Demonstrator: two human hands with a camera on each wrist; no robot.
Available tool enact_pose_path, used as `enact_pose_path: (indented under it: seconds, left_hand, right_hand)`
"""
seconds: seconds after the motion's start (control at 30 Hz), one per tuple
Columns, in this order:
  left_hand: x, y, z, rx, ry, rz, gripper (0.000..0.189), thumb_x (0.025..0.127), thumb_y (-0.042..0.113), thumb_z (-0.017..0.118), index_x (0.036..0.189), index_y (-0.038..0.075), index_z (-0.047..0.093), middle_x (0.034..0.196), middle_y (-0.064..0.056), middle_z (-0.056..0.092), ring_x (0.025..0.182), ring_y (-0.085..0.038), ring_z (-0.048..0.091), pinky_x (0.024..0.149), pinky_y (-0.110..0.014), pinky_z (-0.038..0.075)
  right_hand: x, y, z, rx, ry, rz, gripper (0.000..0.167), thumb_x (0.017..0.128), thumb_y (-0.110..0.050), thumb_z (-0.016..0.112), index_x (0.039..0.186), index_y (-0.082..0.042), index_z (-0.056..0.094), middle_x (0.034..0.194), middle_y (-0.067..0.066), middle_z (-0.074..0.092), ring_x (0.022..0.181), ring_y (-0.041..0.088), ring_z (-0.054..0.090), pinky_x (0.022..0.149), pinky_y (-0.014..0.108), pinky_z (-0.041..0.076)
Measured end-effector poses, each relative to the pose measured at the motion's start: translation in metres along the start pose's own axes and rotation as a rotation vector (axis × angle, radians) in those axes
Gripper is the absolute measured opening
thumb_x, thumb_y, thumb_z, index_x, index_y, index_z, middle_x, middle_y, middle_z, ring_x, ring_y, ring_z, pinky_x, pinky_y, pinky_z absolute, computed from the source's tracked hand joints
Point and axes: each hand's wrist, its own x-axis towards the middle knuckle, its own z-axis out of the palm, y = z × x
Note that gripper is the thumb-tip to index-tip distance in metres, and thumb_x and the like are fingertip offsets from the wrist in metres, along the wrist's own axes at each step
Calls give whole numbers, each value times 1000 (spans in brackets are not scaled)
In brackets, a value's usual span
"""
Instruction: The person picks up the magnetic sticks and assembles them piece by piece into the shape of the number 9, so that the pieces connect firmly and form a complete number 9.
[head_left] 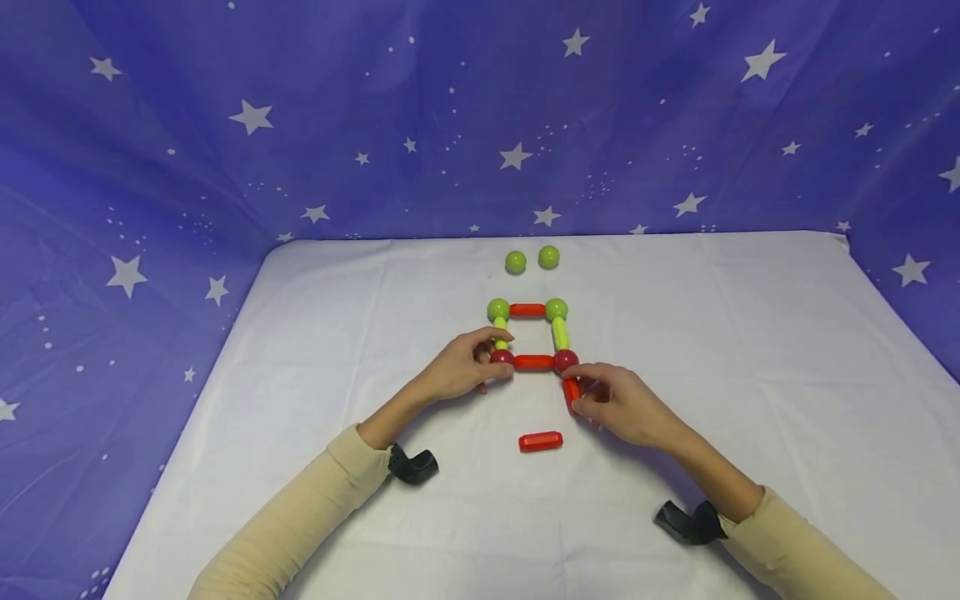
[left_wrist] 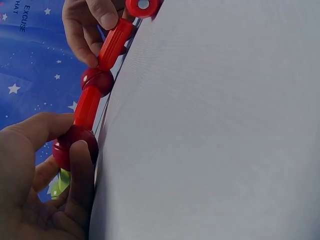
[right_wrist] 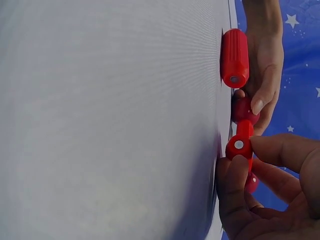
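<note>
A square of magnetic rods and balls lies on the white cloth: two green balls [head_left: 557,309] at its back, two dark red balls [head_left: 566,360] at its front, joined by red and yellow-green rods [head_left: 561,334]. My left hand [head_left: 467,363] grips the front left dark red ball [left_wrist: 75,147] between thumb and fingers. My right hand [head_left: 628,406] pinches a red magnetic rod [head_left: 572,396], whose far end meets the front right ball; its near end shows a round metal tip in the right wrist view. A front red rod [head_left: 534,363] spans the two dark red balls.
A loose red rod [head_left: 541,442] lies on the cloth in front of the square. Two loose green balls [head_left: 515,262] sit behind it. A purple star-patterned curtain [head_left: 517,117] stands behind and beside the white table [head_left: 337,292].
</note>
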Motion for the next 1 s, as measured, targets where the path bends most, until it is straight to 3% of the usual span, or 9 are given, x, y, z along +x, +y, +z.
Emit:
enact_pose_path:
  seconds: [1.0]
  left_hand:
    - [1,0,-1,9,-11,13,46,89,17,75,130,6,58,96,-10,55,59,-18,59,57,-32,53]
  right_hand:
    - [1,-2,-5,-37,15,-9,38,89,-5,72,126,-3,64,103,9,64,78,21,59,61,30,55]
